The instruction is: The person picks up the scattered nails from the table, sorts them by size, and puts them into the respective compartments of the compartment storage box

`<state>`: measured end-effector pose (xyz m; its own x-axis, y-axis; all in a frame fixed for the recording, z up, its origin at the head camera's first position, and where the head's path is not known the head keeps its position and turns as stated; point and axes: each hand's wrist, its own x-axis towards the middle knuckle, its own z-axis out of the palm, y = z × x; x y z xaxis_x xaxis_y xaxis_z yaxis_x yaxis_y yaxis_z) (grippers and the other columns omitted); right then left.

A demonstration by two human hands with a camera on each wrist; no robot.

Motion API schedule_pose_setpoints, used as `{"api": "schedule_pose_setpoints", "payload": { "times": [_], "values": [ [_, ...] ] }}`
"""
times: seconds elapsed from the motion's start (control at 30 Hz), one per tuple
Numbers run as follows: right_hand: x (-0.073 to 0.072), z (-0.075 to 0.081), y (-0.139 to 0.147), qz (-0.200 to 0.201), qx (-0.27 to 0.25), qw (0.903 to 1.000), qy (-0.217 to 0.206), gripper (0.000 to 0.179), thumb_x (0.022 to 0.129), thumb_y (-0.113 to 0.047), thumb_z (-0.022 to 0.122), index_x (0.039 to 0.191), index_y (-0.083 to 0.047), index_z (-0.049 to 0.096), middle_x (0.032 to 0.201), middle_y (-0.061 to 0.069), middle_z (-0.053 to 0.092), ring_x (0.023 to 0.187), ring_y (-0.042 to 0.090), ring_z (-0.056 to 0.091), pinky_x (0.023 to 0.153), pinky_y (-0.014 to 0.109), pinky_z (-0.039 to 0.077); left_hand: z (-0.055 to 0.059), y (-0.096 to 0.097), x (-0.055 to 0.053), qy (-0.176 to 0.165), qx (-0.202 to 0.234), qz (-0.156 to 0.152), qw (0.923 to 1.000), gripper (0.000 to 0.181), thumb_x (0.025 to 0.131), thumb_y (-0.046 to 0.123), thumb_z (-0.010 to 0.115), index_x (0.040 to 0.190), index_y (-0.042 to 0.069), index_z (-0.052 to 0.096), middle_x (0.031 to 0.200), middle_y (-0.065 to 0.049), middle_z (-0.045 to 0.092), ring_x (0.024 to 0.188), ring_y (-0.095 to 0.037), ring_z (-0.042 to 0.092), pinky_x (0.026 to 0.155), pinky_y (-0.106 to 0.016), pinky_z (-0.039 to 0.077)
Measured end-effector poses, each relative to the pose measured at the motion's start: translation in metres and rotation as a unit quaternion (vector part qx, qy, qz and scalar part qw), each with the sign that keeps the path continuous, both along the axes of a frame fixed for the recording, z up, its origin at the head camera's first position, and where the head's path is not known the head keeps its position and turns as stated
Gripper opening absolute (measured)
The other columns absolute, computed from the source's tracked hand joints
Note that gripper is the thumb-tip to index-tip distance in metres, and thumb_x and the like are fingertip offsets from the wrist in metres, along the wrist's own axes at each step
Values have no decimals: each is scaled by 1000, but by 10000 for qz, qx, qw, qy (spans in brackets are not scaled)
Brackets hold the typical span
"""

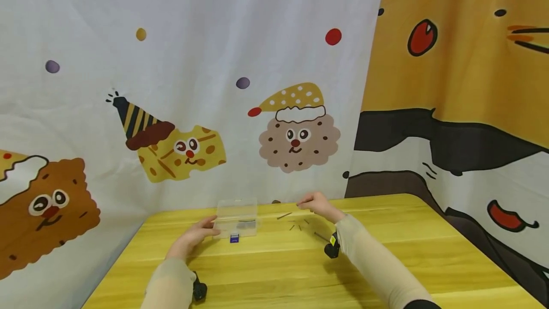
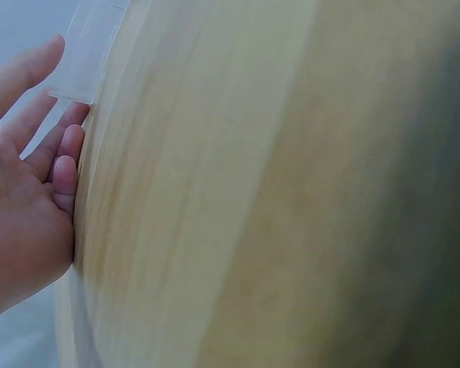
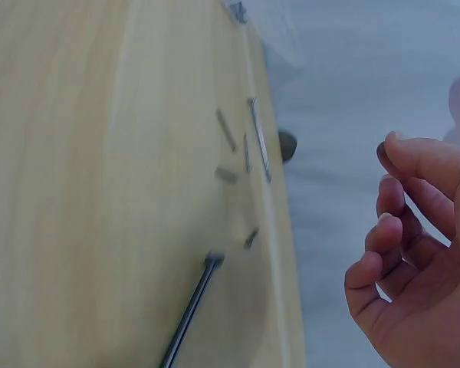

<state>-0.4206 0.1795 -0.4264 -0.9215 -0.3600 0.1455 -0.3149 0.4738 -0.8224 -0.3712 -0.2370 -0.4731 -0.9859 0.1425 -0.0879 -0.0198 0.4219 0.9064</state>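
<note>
A clear plastic box (image 1: pixel 236 214) with its lid raised stands near the table's back edge, with some grey metal pieces (image 1: pixel 246 224) inside. My left hand (image 1: pixel 197 235) is at the box's left side, fingers extended and thumb apart; in the left wrist view this hand (image 2: pixel 31 169) reaches the corner of the box (image 2: pixel 88 57). Above the table's back right, my right hand (image 1: pixel 319 205) has thumb and index fingertips together; in the right wrist view, anything between the fingertips of this hand (image 3: pixel 422 230) is too small to tell. Below it lie several nail-like metal pieces (image 1: pixel 284 215).
A small blue piece (image 1: pixel 234 238) is at the box's front. A longer, thicker metal rod with a head (image 3: pixel 190 310) lies nearest the right wrist. The yellow wood-grain table (image 1: pixel 266 275) ends at a printed curtain (image 1: pixel 193 61) behind.
</note>
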Motion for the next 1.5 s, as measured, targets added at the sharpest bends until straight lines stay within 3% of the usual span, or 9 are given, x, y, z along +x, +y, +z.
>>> {"api": "schedule_pose_setpoints", "payload": {
  "times": [0.23, 0.37, 0.47, 0.77, 1.3, 1.5],
  "values": [
    [11, -12, 35, 309, 243, 9991, -128, 22, 92, -7, 62, 109, 5, 71, 115, 16, 66, 73, 21, 51, 65, 40, 47, 0, 1, 0, 13, 70, -66, 10000, 71, 90, 14, 68, 149, 0, 33, 146, -33, 33, 134, -48, 31, 107, -62, 24],
    [19, -17, 48, 700, 588, 9958, 69, 23, 89, 3, 58, 107, 3, 72, 114, 15, 66, 83, 16, 55, 71, 35, 47, 0, 1, 1, 0, 115, -68, 9999, 70, 90, 14, 67, 149, -1, 32, 146, -34, 32, 134, -48, 30, 108, -61, 24],
    [24, -23, 54, 1006, 788, 9918, 102, 29, 86, 8, 55, 106, 1, 74, 110, 12, 66, 95, 22, 56, 80, 37, 48, -1, 0, 1, 7, 98, -60, 9999, 71, 90, 14, 68, 149, -1, 32, 146, -34, 32, 134, -48, 30, 107, -61, 24],
    [27, -38, 53, 1387, 882, 9863, 152, 25, 83, 9, 61, 101, 0, 76, 102, 8, 66, 90, 18, 54, 79, 31, 47, -2, -1, 2, 35, 93, -124, 9999, 71, 90, 14, 68, 149, -2, 31, 145, -35, 32, 134, -49, 30, 107, -62, 25],
    [23, -42, 54, 860, 803, 9931, 34, 10, 82, -1, 73, 93, -1, 76, 93, 4, 69, 83, 14, 59, 73, 30, 51, 3, 1, 3, -51, 98, -108, 9999, 71, 91, 14, 67, 150, -1, 31, 146, -34, 31, 135, -49, 28, 107, -63, 23],
    [22, -45, 55, 860, 705, 9937, 105, 4, 81, -1, 75, 85, -1, 75, 85, 4, 70, 76, 12, 57, 70, 28, 49, 3, 2, 3, -63, 97, -79, 9999, 72, 90, 14, 69, 150, -1, 31, 146, -34, 31, 134, -49, 29, 107, -63, 23]
  ]
}}
